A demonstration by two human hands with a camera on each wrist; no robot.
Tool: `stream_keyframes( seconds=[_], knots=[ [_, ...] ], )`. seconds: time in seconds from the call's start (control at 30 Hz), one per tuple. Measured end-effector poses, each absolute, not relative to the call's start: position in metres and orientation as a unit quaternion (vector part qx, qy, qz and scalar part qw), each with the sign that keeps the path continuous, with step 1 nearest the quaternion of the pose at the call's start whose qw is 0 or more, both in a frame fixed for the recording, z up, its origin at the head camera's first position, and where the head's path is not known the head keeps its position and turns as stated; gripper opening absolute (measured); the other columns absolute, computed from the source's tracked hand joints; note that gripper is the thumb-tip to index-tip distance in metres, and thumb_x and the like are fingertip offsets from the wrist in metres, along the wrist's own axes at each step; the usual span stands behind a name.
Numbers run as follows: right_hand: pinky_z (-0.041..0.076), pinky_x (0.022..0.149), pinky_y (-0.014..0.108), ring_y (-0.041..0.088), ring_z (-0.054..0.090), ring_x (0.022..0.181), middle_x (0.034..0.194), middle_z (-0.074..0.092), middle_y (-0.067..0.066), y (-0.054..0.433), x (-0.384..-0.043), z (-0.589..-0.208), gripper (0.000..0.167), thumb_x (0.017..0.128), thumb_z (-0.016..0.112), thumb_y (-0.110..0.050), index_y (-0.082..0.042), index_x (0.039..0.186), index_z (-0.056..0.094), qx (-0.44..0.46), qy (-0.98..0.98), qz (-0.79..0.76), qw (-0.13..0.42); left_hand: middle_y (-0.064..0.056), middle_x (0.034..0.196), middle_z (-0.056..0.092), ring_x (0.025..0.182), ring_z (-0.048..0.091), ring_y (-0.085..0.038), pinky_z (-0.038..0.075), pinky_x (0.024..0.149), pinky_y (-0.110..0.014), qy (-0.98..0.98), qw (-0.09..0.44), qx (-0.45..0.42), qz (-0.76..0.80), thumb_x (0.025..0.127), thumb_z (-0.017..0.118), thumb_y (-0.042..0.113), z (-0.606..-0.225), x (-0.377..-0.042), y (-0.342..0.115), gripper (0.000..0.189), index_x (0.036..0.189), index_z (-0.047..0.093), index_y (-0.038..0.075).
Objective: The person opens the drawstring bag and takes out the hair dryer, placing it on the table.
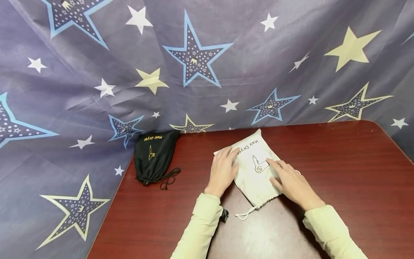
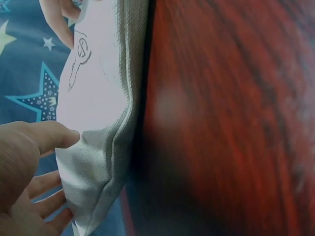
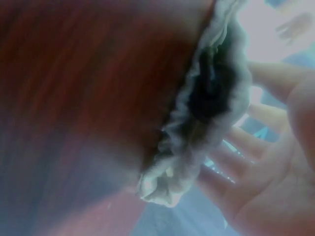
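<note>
A white drawstring bag (image 1: 263, 185), printed "Hair Dryer" with a dryer drawing, lies at an angle on the table. My left hand (image 1: 223, 172) rests on its far left part, fingers spread and thumb touching the cloth in the left wrist view. The right hand (image 1: 292, 183) lies along its right side with fingertips on the printed face. In the right wrist view the bag's gathered mouth (image 3: 170, 135) gapes beside the fingers, its inside dark. A white cord (image 1: 246, 213) trails from the near corner.
A black drawstring bag (image 1: 153, 153), also printed "Hair Dryer", lies at the table's far left with its cord loose. The dark red table (image 1: 339, 172) extends to the right. Behind it hangs a star-patterned cloth (image 1: 239, 57).
</note>
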State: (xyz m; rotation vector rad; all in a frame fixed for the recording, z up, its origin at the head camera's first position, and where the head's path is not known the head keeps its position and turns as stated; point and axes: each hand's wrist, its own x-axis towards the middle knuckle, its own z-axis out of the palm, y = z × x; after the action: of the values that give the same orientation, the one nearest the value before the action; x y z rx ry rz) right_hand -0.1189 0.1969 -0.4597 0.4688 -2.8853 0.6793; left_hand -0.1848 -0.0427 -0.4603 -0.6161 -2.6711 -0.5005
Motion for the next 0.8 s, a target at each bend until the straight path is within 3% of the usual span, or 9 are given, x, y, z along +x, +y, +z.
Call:
stream_keyframes(
  seconds=[0.23, 0.53, 0.8],
  knots=[
    [0.05, 0.079, 0.064, 0.044, 0.056, 0.118, 0.136, 0.056, 0.02, 0.197, -0.12, -0.459, 0.062, 0.09, 0.069, -0.014, -0.011, 0.147, 0.045, 0.155, -0.958, 0.229, 0.068, -0.009, 0.138, 0.059, 0.131, 0.052, -0.027, 0.042, 0.106, -0.045, -0.945, 0.167, -0.207, -0.189, 0.087, 0.07, 0.012, -0.462, -0.186, -0.044, 0.049, 0.135, 0.062, 0.02],
    [0.049, 0.081, 0.06, 0.046, 0.06, 0.108, 0.128, 0.059, 0.023, 0.198, -0.123, -0.461, 0.062, 0.087, 0.07, -0.009, -0.007, 0.144, 0.047, 0.166, -0.958, 0.215, 0.094, -0.007, 0.137, 0.061, 0.128, 0.054, -0.026, 0.042, 0.106, -0.042, -0.95, 0.174, -0.192, -0.173, 0.088, 0.066, 0.008, -0.459, -0.18, -0.043, 0.049, 0.135, 0.063, 0.024],
    [0.048, 0.081, 0.061, 0.047, 0.059, 0.108, 0.128, 0.058, 0.025, 0.2, -0.126, -0.456, 0.06, 0.085, 0.068, -0.004, -0.008, 0.142, 0.05, 0.167, -0.956, 0.228, 0.082, -0.007, 0.134, 0.062, 0.125, 0.055, -0.024, 0.044, 0.101, -0.04, -0.951, 0.179, -0.194, -0.162, 0.092, 0.064, 0.008, -0.457, -0.174, -0.044, 0.044, 0.133, 0.064, 0.025]
  ],
)
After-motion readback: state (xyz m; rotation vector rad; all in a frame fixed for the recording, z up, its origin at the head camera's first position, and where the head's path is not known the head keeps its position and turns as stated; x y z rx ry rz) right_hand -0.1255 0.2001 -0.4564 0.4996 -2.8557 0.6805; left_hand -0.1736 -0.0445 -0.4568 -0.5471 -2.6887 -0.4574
